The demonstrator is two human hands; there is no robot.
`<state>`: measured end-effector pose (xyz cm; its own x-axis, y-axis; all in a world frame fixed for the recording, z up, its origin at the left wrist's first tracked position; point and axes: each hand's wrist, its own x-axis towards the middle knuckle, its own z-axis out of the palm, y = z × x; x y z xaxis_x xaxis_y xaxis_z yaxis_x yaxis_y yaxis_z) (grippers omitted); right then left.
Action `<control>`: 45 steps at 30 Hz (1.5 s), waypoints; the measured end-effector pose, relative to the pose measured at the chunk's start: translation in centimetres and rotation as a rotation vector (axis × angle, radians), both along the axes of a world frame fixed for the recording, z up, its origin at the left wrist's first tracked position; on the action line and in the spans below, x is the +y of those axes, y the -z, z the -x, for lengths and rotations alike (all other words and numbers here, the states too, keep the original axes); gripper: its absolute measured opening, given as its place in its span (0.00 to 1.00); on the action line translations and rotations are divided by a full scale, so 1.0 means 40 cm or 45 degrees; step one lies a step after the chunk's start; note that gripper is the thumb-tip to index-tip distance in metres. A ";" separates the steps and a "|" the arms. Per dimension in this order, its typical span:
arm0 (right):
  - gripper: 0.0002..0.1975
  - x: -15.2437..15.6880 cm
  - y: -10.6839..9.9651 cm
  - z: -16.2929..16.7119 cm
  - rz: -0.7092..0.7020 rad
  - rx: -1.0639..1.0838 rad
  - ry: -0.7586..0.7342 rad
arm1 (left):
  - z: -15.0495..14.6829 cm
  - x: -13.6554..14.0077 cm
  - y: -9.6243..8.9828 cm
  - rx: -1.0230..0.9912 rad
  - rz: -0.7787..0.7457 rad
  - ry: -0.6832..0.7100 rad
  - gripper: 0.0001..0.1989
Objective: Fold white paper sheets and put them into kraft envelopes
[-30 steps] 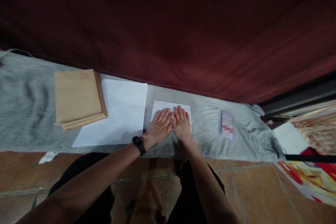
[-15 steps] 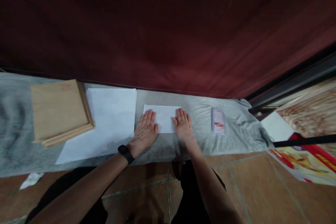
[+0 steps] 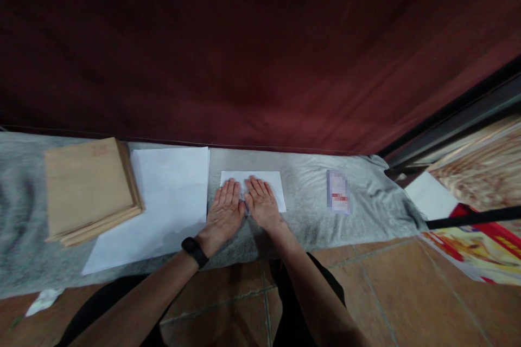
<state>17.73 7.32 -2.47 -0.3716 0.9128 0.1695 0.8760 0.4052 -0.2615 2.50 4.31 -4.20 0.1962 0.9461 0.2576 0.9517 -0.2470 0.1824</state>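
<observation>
A small white sheet of paper, possibly folded, lies flat on the grey cloth. My left hand rests flat on its left end, fingers stretched out and pointing away from me; a black band is on that wrist. Flat on the middle of the same paper lies my right hand, its fingers slightly spread. The two thumbs almost meet. Both palms face down and hide much of the paper's near edge.
Larger white sheets lie to the left, partly under a stack of brown envelopes. A blurred-out slip lies at right. Dark red fabric rises behind. A colourful box and crumpled tissue are near the tiled floor.
My right hand has slid left from the paper's right end to its middle, close to my left hand. My left hand stays on the left end. The view has shifted slightly.
</observation>
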 end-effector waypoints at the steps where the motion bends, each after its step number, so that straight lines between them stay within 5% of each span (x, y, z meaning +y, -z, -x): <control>1: 0.25 0.001 0.004 -0.001 -0.002 -0.013 0.026 | 0.001 0.000 -0.001 -0.001 -0.002 0.002 0.31; 8: 0.26 0.016 0.017 -0.050 -0.021 -0.076 0.228 | 0.001 -0.003 -0.014 0.030 -0.047 -0.019 0.30; 20: 0.26 0.013 0.014 -0.050 -0.015 -0.047 0.199 | -0.094 0.078 -0.007 -0.003 -0.051 0.127 0.30; 40: 0.27 0.015 -0.005 -0.131 0.011 0.033 0.558 | -0.033 0.063 0.000 0.114 -0.086 -0.148 0.31; 45: 0.26 0.020 -0.014 -0.079 -0.062 0.093 0.331 | -0.042 0.058 -0.014 0.145 -0.016 -0.163 0.29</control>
